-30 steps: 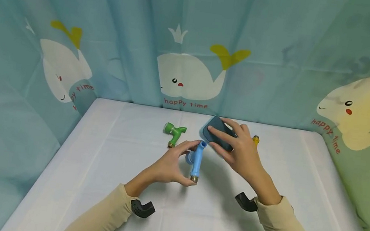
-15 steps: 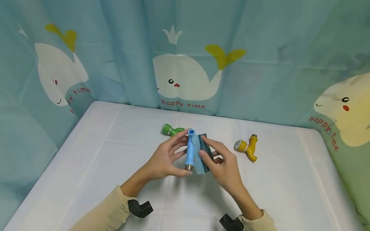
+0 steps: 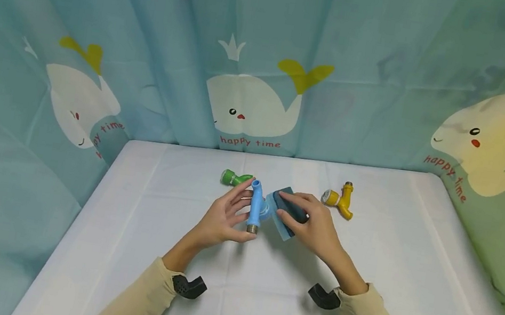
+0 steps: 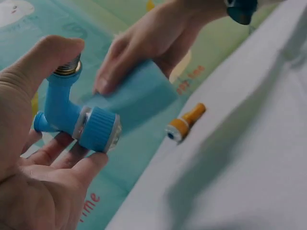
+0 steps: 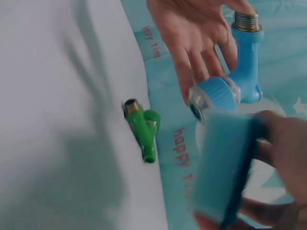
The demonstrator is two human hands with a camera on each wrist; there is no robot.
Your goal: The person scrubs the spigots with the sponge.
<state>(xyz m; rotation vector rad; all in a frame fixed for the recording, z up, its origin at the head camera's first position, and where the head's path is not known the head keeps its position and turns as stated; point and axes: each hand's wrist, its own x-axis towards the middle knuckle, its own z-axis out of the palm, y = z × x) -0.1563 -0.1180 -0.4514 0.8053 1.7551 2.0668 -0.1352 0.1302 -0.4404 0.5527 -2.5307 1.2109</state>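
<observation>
My left hand point(image 3: 223, 217) holds up a light blue faucet point(image 3: 255, 206) between thumb and fingers, the thumb on its threaded metal end. In the left wrist view, the ribbed blue knob point(image 4: 100, 129) with a clear cap points toward the other hand. My right hand point(image 3: 315, 225) grips a sponge point(image 3: 287, 211) with a dark teal layer and a paler blue layer. The pale face is turned toward the faucet, close beside its knob. In the right wrist view the sponge point(image 5: 223, 163) is blurred and overlaps the knob's lower edge.
On the white table point(image 3: 161, 252) behind the left hand lies a green faucet point(image 3: 232, 178), partly hidden by fingers in the head view. A yellow faucet point(image 3: 341, 199) lies at the back right. A teal curtain with whales point(image 3: 255, 106) hangs behind the table.
The right hand has brought the sponge from the back right over to the faucet, then slightly back rightward, uncovering the yellow faucet. The blue faucet's knob has turned from left to right.
</observation>
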